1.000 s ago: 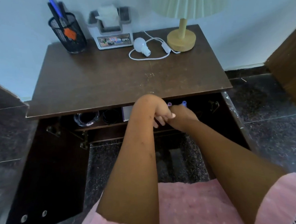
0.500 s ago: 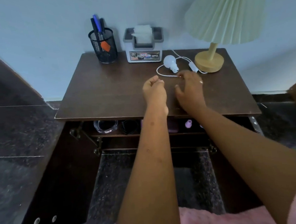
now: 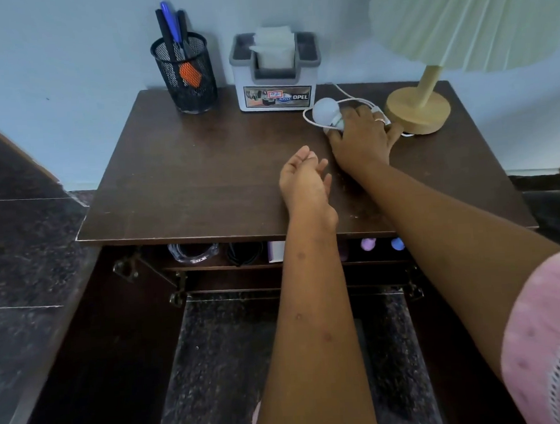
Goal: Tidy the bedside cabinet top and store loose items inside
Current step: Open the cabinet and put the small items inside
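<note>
**Covering the bulb (image 3: 325,110) at the back of the cabinet top (image 3: 205,183)**

Taking the wall as 12 o'clock, the dark wooden top has most of its open room from the centre out to 9 o'clock and along the front edge at 6. Below that edge both doors stand open, the left door (image 3: 100,354) swung out toward 8 o'clock. The shelf (image 3: 226,267) inside holds a glass dish (image 3: 192,253) at its left end and two small caps, purple (image 3: 368,243) and blue (image 3: 397,244), at its right.

The lamp (image 3: 418,111) fills the 2 o'clock corner, and its pleated shade overhangs the right edge. A tissue box (image 3: 277,81) sits against the wall at 12, and a mesh pen cup (image 3: 185,73) stands at 11.

The right hand (image 3: 362,138) lies palm down at 1 o'clock. Its fingers are spread flat over the bulb's neck and the white cord (image 3: 309,120), clasping nothing, and the little finger touches the lamp base. The bulb's globe shows just beside the tissue box.

The left hand (image 3: 304,177) hovers near the centre of the top, loosely curled and holding nothing.
</note>
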{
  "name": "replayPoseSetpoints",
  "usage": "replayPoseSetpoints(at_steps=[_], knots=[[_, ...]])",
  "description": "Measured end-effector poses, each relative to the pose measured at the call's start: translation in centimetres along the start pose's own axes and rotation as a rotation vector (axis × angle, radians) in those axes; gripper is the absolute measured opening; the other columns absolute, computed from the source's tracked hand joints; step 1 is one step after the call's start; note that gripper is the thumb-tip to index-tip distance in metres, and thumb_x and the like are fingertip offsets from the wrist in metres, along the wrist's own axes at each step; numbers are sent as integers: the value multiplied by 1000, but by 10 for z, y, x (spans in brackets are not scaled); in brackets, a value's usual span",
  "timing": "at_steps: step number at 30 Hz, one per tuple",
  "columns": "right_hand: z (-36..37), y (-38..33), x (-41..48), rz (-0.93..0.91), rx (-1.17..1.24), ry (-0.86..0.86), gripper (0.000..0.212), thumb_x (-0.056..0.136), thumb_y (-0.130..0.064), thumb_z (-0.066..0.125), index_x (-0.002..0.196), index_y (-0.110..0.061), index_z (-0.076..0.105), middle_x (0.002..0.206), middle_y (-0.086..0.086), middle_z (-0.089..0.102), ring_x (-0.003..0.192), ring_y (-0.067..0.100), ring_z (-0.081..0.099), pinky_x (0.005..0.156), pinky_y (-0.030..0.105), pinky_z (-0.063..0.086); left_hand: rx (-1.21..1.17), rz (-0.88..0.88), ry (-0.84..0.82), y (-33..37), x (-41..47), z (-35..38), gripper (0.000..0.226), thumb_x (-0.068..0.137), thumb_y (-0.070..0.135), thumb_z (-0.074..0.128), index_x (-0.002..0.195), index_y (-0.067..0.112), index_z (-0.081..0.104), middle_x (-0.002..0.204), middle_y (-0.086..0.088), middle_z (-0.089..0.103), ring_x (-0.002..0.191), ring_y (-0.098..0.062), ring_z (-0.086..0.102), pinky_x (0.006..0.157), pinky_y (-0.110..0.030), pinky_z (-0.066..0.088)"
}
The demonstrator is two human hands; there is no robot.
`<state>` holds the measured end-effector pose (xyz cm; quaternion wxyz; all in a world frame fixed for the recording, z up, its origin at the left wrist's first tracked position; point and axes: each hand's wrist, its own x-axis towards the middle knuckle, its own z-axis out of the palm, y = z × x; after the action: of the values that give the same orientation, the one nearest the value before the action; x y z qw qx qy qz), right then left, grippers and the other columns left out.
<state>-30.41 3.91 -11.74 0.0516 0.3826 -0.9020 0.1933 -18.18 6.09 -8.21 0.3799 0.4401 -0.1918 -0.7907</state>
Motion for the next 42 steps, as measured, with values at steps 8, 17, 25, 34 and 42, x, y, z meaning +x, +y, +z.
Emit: replayPoseSetpoints(at_steps=[8, 17, 25, 34, 42], knots=[[-14, 3, -30, -46, 291, 37, 37, 90, -20, 44, 127, -16, 43, 126, 6, 54, 119, 26, 47, 99, 48, 24, 48, 23, -38, 1, -13, -8, 33, 95, 8, 46, 125, 24, 49, 101, 4, 56, 99, -16, 56, 82, -27, 45], [-22, 11, -64, -291, 419, -156, 12, 92, -19, 38, 100, -27, 33, 104, -10, 42, 104, 15, 47, 85, 33, 19, 287, 128, -202, 0, -13, -2, 39, 93, 22, 55, 132, 21, 47, 129, -8, 56, 119, -23, 55, 103, -41, 44], [-21, 10, -63, -313, 275, -194, 42, 92, -31, 41, 133, -24, 33, 133, -2, 39, 127, 18, 33, 106, 45, 20, 397, 226, -13, -10, -5, -7, 39, 80, 22, 72, 113, 10, 56, 110, -8, 65, 98, -19, 63, 80, -25, 53], [-43, 26, -121, -274, 545, -126, 54, 86, -11, 51, 138, -17, 37, 129, 5, 49, 119, 21, 45, 102, 34, 36, 358, 164, -117, -3, -32, -18, 36, 82, 17, 70, 105, 14, 43, 97, 0, 56, 79, -7, 63, 64, -17, 55], [-77, 64, -184, -109, 633, -98, 20, 93, -33, 53, 103, -16, 57, 87, -13, 56, 77, -1, 54, 65, 9, 42, 831, -142, -435, -5, -68, -21, 41, 81, 22, 72, 111, 4, 52, 105, -12, 65, 75, -11, 68, 57, -20, 55]])
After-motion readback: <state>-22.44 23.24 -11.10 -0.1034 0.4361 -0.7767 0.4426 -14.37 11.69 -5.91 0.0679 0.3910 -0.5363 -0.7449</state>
